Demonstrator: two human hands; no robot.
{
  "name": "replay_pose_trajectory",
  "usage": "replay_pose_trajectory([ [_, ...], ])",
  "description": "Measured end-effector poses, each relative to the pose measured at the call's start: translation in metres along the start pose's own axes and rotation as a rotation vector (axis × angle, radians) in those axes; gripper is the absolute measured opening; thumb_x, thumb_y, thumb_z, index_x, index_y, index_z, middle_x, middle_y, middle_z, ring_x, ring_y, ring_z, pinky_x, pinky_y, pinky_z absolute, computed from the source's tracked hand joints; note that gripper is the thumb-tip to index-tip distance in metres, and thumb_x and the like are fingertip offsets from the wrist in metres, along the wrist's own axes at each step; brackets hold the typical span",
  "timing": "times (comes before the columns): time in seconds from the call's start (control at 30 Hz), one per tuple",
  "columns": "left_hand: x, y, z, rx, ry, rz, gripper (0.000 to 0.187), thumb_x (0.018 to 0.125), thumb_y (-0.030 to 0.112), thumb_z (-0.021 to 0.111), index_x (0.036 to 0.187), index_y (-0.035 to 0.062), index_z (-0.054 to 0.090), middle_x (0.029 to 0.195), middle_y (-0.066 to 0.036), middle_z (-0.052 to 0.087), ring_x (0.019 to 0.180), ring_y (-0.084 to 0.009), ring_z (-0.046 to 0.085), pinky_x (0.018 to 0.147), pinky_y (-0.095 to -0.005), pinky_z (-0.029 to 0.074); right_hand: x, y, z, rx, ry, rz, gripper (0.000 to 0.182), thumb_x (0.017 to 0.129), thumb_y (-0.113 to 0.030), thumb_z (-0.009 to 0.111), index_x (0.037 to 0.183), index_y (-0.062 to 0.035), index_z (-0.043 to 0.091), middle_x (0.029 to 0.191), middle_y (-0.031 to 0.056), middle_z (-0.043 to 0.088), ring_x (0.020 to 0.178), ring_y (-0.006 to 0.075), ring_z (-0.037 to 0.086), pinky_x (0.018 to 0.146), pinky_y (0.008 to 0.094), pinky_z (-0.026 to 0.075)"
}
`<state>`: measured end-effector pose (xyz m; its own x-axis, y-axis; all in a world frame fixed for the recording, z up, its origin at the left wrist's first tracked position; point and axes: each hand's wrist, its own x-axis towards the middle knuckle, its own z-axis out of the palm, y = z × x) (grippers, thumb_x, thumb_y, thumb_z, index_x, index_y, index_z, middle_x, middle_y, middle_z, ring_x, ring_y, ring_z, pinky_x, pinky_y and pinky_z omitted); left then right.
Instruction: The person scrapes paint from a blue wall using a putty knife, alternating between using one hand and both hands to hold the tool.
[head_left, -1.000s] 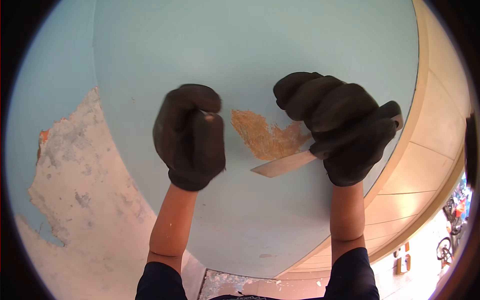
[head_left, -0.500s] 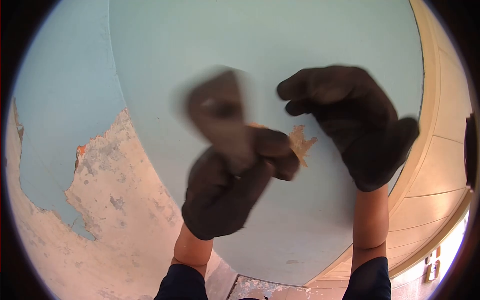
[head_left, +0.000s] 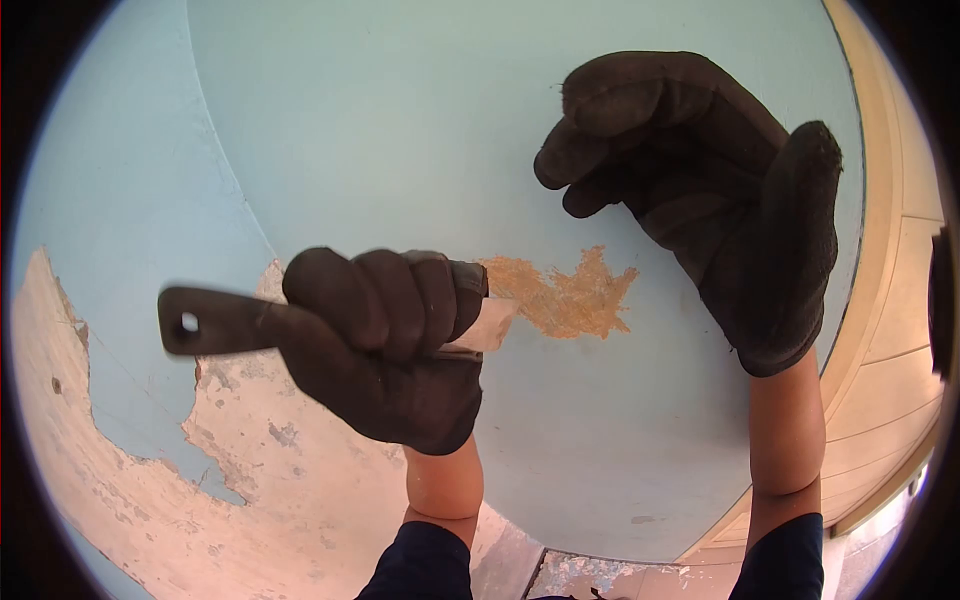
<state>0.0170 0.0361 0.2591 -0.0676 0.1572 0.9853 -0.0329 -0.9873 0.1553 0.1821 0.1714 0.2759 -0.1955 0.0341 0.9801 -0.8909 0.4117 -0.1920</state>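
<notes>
1. Head view: I see the left hand (head_left: pixel 400 360), gloved, clenched around the scraper (head_left: pixel 225 328), its handle (head_left: pixel 240 322) jutting left and its blade (head_left: pixel 486 330) pointing right.
2. The right hand (head_left: pixel 720 210), also gloved, is raised, fingers loosely curved, its grip released.
3. I judge the step in hand to be handling the scraper; moving it calls for care with the blade.
4. A rough tan patch (head_left: pixel 585 300) marks the pale blue wall (head_left: pixel 400 130); the blade and left hand overlap its left side. Bare plaster (head_left: pixel 300 500) shows left, beige panels (head_left: pixel 900 320) right.
</notes>
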Motion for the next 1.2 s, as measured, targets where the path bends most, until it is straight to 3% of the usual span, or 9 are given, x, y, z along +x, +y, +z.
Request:
replay_pose_trajectory([
  [0.33, -0.003, -0.022, 0.004, -0.160, -0.103, 0.004, 0.063, 0.099, 0.065, 0.040, 0.065, 0.0131, 0.033, 0.050, 0.002, 0.023, 0.044, -0.0135, 0.017, 0.045, -0.0340, 0.020, -0.002, 0.000, 0.002, -0.018, -0.017, 0.013, 0.104, 0.088, -0.085, 0.021, 0.119, 0.0062, 0.058, 0.121, 0.0183, 0.059, 0.098, 0.0254, 0.065, 0.081, 0.0359, 0.051],
  [0.63, 0.002, -0.019, -0.009, -0.127, -0.296, 0.107, 0.057, 0.103, 0.062, 0.034, 0.071, 0.0146, 0.036, 0.050, 0.002, 0.028, 0.044, -0.0116, 0.019, 0.045, -0.0321, 0.021, -0.005, 0.000, 0.001, 0.048, -0.037, -0.012, 0.099, 0.089, -0.082, 0.024, 0.119, 0.0063, 0.058, 0.119, 0.0180, 0.060, 0.097, 0.0250, 0.065, 0.080, 0.0359, 0.050],
  [0.7, -0.005, -0.031, -0.013, -0.080, -0.148, -0.016, 0.067, 0.096, 0.077, 0.017, 0.067, 0.0184, 0.033, 0.051, 0.004, 0.025, 0.047, -0.0129, 0.018, 0.049, -0.0301, 0.020, -0.004, 0.002, 0.002, 0.044, -0.037, -0.011, 0.098, 0.089, -0.081, 0.024, 0.119, 0.0063, 0.058, 0.118, 0.0180, 0.060, 0.097, 0.0249, 0.065, 0.080, 0.0358, 0.050],
  [0.77, 0.003, -0.021, -0.009, -0.048, -0.276, -0.018, 0.063, 0.099, 0.073, 0.022, 0.067, 0.0190, 0.033, 0.052, 0.005, 0.027, 0.047, -0.0122, 0.020, 0.048, -0.0301, 0.020, -0.003, 0.002, 0.002, 0.039, -0.040, -0.011, 0.097, 0.090, -0.079, 0.025, 0.118, 0.0063, 0.059, 0.117, 0.0179, 0.060, 0.097, 0.0248, 0.065, 0.080, 0.0357, 0.050],
  [0.9, -0.008, -0.024, -0.004, -0.125, -0.079, 0.050, 0.051, 0.103, 0.057, 0.040, 0.074, 0.0150, 0.038, 0.053, 0.001, 0.030, 0.045, -0.0126, 0.024, 0.046, -0.0313, 0.024, -0.005, 0.002, 0.003, 0.032, -0.036, -0.009, 0.094, 0.090, -0.077, 0.026, 0.118, 0.0064, 0.059, 0.116, 0.0178, 0.061, 0.096, 0.0246, 0.065, 0.080, 0.0356, 0.050],
  [0.97, -0.006, -0.032, -0.008, -0.105, -0.215, 0.023, 0.046, 0.105, 0.050, 0.040, 0.075, 0.0160, 0.037, 0.053, 0.001, 0.030, 0.044, -0.0125, 0.026, 0.047, -0.0303, 0.028, -0.004, 0.002, 0.003, 0.025, -0.042, -0.007, 0.093, 0.090, -0.076, 0.027, 0.118, 0.0064, 0.059, 0.116, 0.0177, 0.061, 0.096, 0.0245, 0.065, 0.080, 0.0355, 0.050],
  [1.1, -0.004, -0.025, -0.003, -0.280, -0.143, 0.105, 0.055, 0.101, 0.060, 0.041, 0.070, 0.0158, 0.038, 0.049, 0.001, 0.031, 0.042, -0.0130, 0.024, 0.045, -0.0316, 0.024, -0.007, 0.002, 0.002, 0.008, -0.031, 0.000, 0.090, 0.090, -0.074, 0.028, 0.118, 0.0064, 0.059, 0.115, 0.0176, 0.061, 0.095, 0.0242, 0.065, 0.080, 0.0353, 0.051],
  [1.17, -0.003, -0.034, -0.007, -0.185, -0.217, -0.081, 0.069, 0.093, 0.081, 0.022, 0.066, 0.0173, 0.032, 0.050, 0.002, 0.029, 0.045, -0.0123, 0.021, 0.047, -0.0323, 0.022, -0.005, 0.003, 0.002, 0.007, -0.034, 0.008, 0.089, 0.090, -0.073, 0.028, 0.117, 0.0064, 0.059, 0.114, 0.0175, 0.061, 0.095, 0.0241, 0.065, 0.080, 0.0353, 0.051],
  [1.2, -0.007, -0.025, -0.005, -0.091, -0.195, -0.032, 0.072, 0.089, 0.085, 0.024, 0.065, 0.0170, 0.031, 0.050, 0.003, 0.029, 0.044, -0.0124, 0.020, 0.048, -0.0328, 0.023, -0.005, 0.003, 0.001, 0.002, -0.037, 0.002, 0.088, 0.091, -0.072, 0.029, 0.117, 0.0064, 0.059, 0.114, 0.0175, 0.061, 0.095, 0.0240, 0.065, 0.080, 0.0352, 0.051],
])
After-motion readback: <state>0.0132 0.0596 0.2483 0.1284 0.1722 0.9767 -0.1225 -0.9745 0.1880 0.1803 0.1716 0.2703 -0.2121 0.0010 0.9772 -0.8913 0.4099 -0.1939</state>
